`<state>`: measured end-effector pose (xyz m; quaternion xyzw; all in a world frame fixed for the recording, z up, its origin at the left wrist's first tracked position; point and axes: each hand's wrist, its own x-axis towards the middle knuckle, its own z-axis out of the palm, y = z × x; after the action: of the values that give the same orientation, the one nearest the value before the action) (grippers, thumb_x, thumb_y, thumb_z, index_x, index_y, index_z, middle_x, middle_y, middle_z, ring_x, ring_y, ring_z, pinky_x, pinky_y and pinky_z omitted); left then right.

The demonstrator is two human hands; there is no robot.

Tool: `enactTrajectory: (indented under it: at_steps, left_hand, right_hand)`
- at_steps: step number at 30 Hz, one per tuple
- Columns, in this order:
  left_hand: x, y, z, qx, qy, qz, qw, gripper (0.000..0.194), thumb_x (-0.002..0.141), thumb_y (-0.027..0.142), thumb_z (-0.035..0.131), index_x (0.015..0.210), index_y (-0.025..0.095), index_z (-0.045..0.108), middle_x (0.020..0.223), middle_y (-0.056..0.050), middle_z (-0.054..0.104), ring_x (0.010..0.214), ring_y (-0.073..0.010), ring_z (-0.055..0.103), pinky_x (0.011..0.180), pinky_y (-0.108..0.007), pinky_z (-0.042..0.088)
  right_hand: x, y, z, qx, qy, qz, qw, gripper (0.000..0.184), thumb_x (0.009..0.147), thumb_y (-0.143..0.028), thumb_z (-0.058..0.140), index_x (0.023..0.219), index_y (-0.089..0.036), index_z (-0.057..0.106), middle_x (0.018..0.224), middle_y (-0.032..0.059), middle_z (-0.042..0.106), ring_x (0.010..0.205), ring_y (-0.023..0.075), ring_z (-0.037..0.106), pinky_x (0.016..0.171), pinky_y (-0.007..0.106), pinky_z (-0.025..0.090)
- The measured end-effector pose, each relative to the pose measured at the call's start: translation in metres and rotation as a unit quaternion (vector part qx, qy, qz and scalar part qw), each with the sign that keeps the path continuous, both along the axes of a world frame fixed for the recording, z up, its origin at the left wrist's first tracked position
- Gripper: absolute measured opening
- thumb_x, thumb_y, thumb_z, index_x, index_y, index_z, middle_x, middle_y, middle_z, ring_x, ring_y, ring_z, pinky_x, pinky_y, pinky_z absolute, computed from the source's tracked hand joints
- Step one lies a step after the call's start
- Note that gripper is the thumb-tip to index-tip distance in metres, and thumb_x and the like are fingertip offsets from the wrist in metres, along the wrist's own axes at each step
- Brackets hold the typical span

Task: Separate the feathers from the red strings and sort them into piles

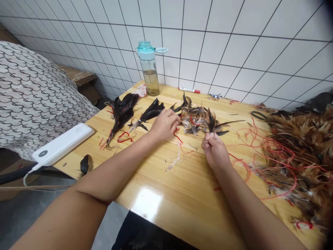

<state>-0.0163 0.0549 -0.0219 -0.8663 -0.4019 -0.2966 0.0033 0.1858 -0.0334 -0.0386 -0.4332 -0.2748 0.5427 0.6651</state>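
I hold the right hand in a closed pinch, with thumb and index finger clamped on the base of a feather bunch. The bunch projects forward from the pinch, at the right edge of a loose feather pile on the tabletop.

I position the left hand to the left of the right hand, fingers curled downward at the pile's near-left edge. Its fingertips are partly hidden; I cannot tell whether they grip anything. A red cord lies just below those fingertips. A small black bundle lies just beyond the left hand, to its left; a larger black bundle lies farther left.

A large brown feather heap occupies the area to the right of the right hand. A red string tangle lies between that hand and the heap, spreading over the heap's near edge.

Step in hand, in my judgement: gathering feathers into the right-hand bunch, with the left hand selecting. The next move calls for a precise fingertip pick by the left hand, then aligning the quill with the held bases. Maintain right-hand pinch pressure throughout; a loose pinch could let the quills slip or fan apart.
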Motion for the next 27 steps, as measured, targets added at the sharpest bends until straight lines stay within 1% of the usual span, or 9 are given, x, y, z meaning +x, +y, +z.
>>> enactTrajectory:
  at_steps: [2, 5, 8, 11, 15, 18, 21, 24, 27]
  left_hand:
    - [0.012, -0.008, -0.005, -0.039, 0.0, -0.051, 0.998, 0.019, 0.088, 0.027, 0.051, 0.092, 0.017, 0.067, 0.095, -0.008, 0.061, 0.09, -0.0197, 0.05, 0.083, -0.034, 0.043]
    - [0.024, -0.015, -0.015, -0.08, 0.01, -0.041, 0.996, 0.021, 0.086, 0.035, 0.057, 0.093, 0.017, 0.066, 0.095, -0.008, 0.06, 0.092, -0.021, 0.051, 0.084, -0.035, 0.043]
    - [0.028, -0.016, -0.019, -0.092, 0.018, -0.046, 0.995, 0.013, 0.086, 0.025, 0.054, 0.088, 0.017, 0.064, 0.092, -0.007, 0.06, 0.091, -0.0203, 0.052, 0.085, -0.035, 0.042]
    - [0.027, -0.015, -0.014, -0.127, -0.049, -0.065, 0.989, 0.011, 0.083, 0.017, 0.052, 0.078, 0.016, 0.062, 0.083, -0.005, 0.058, 0.084, -0.0168, 0.053, 0.08, -0.03, 0.042]
    - [0.027, -0.016, -0.004, -0.248, -0.215, -0.063, 0.943, 0.005, 0.077, 0.019, 0.057, 0.079, 0.015, 0.06, 0.077, 0.0, 0.055, 0.067, -0.0102, 0.049, 0.064, -0.023, 0.039]
    - [0.027, -0.017, -0.004, -0.315, -0.262, -0.058, 0.91, 0.009, 0.077, 0.019, 0.055, 0.083, 0.015, 0.059, 0.071, 0.002, 0.054, 0.061, -0.0086, 0.045, 0.059, -0.021, 0.036]
    - [0.026, -0.014, -0.008, -0.299, -0.21, -0.048, 0.93, 0.009, 0.074, 0.014, 0.053, 0.08, 0.016, 0.059, 0.067, 0.003, 0.052, 0.06, -0.0091, 0.044, 0.058, -0.021, 0.035]
    - [0.023, -0.011, -0.013, -0.228, -0.119, -0.047, 0.965, 0.015, 0.069, 0.007, 0.05, 0.077, 0.016, 0.059, 0.069, 0.001, 0.053, 0.066, -0.0115, 0.048, 0.063, -0.023, 0.038]
    - [0.02, -0.008, -0.018, -0.16, -0.058, -0.055, 0.984, 0.018, 0.072, 0.006, 0.049, 0.08, 0.017, 0.061, 0.079, -0.003, 0.056, 0.076, -0.0148, 0.052, 0.071, -0.027, 0.042]
  right_hand:
    - [-0.001, 0.0, 0.001, -0.005, 0.005, -0.003, 1.0, 0.03, 0.065, -0.031, 0.075, 0.063, -0.018, 0.048, 0.065, -0.0048, 0.045, 0.049, 0.0041, 0.032, 0.045, 0.019, 0.026]
    - [-0.002, -0.001, 0.001, -0.006, 0.002, 0.0, 1.0, 0.03, 0.064, -0.033, 0.076, 0.062, -0.018, 0.049, 0.064, -0.0049, 0.044, 0.049, 0.0041, 0.031, 0.045, 0.02, 0.026]
    - [-0.003, -0.001, 0.001, -0.013, 0.0, -0.002, 1.0, 0.031, 0.063, -0.034, 0.076, 0.063, -0.018, 0.051, 0.064, -0.0046, 0.044, 0.05, 0.0044, 0.032, 0.045, 0.02, 0.026]
    - [-0.003, -0.002, 0.001, -0.015, -0.004, -0.002, 1.0, 0.031, 0.063, -0.036, 0.076, 0.062, -0.018, 0.051, 0.063, -0.0044, 0.044, 0.05, 0.0047, 0.031, 0.046, 0.02, 0.026]
    - [-0.003, -0.002, 0.001, -0.014, -0.015, -0.005, 1.0, 0.032, 0.063, -0.038, 0.076, 0.062, -0.018, 0.051, 0.062, -0.0045, 0.043, 0.05, 0.0048, 0.03, 0.046, 0.021, 0.025]
    - [-0.003, -0.001, 0.0, -0.022, -0.016, -0.007, 1.0, 0.033, 0.062, -0.039, 0.077, 0.062, -0.018, 0.051, 0.062, -0.0046, 0.043, 0.05, 0.0051, 0.031, 0.046, 0.021, 0.026]
    - [-0.003, -0.001, -0.001, -0.021, -0.016, -0.011, 1.0, 0.035, 0.061, -0.04, 0.078, 0.063, -0.018, 0.051, 0.064, -0.0043, 0.045, 0.05, 0.0048, 0.031, 0.045, 0.021, 0.025]
    - [-0.004, -0.001, -0.001, -0.014, -0.024, -0.012, 1.0, 0.035, 0.06, -0.041, 0.078, 0.064, -0.018, 0.052, 0.065, -0.0043, 0.046, 0.05, 0.0044, 0.031, 0.045, 0.021, 0.025]
    - [-0.005, -0.001, -0.001, -0.012, -0.036, -0.01, 0.999, 0.035, 0.06, -0.042, 0.077, 0.064, -0.019, 0.051, 0.064, -0.0045, 0.047, 0.05, 0.0048, 0.031, 0.045, 0.021, 0.025]
